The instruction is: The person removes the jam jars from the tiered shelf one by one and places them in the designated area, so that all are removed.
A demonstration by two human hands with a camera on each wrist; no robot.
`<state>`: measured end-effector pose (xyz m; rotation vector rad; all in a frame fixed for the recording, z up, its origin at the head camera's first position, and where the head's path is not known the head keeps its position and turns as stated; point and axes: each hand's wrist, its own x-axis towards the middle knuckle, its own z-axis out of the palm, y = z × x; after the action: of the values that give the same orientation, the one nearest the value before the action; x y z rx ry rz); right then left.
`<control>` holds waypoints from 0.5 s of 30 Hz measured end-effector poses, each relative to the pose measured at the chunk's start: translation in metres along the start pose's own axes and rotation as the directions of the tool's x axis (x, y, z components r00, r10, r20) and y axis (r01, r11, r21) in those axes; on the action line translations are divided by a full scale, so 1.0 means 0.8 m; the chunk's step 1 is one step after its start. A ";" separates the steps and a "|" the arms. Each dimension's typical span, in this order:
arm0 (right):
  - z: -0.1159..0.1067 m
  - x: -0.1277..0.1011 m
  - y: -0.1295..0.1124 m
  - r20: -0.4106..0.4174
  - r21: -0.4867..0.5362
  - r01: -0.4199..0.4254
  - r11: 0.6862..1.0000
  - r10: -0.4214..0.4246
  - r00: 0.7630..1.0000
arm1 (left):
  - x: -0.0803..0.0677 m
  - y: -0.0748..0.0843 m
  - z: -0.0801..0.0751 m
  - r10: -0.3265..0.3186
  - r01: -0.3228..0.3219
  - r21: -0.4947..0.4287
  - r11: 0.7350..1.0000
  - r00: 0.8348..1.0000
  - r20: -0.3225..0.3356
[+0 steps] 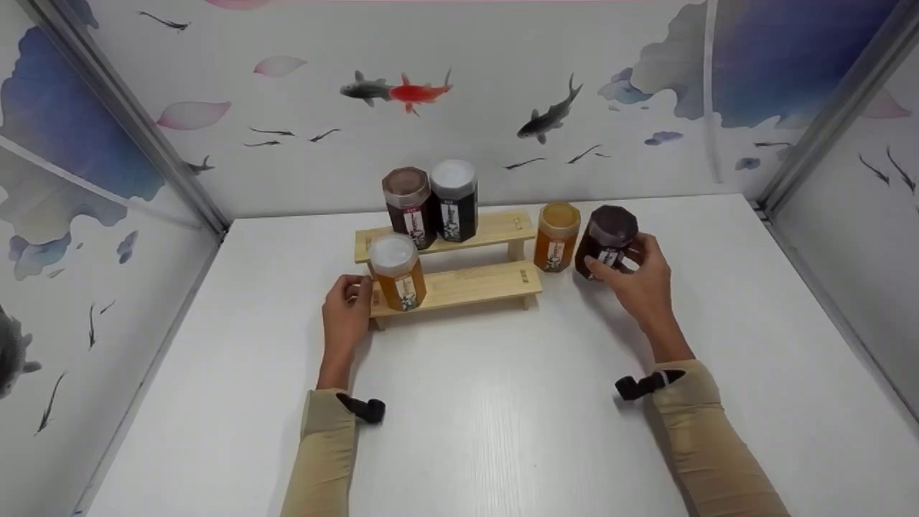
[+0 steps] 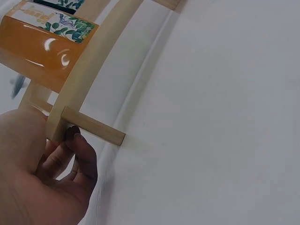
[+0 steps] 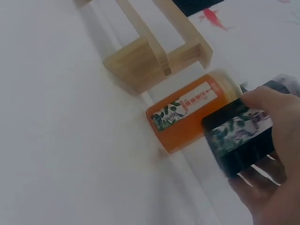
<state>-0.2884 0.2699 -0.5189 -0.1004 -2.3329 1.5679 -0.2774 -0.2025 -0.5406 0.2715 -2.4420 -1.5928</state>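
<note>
My left hand grips the left end of a two-step wooden rack, its fingertips curled under the board beside a leg in the left wrist view. Next to it on the lower step stands an amber honey jar with a white lid. My right hand holds a dark honey jar with a dark lid, thumb at the front and fingers round the far side. Just left of that jar, an orange honey jar with a yellow lid stands on the table, beside the rack's right end.
On the upper step stand a dark red jar with a brownish lid and a black jar with a white lid. The white table ends at a back wall painted with fish; side walls with metal posts flank it.
</note>
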 end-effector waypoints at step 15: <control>0.003 0.023 0.017 0.147 -0.169 -0.059 0.984 0.085 0.985 | 0.000 0.002 0.003 -0.023 0.023 -0.015 1.000 1.000 0.008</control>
<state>-0.3083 0.2774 -0.5283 -0.1070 -2.6051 1.4602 -0.2781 -0.2001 -0.5403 0.2932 -2.4404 -1.6238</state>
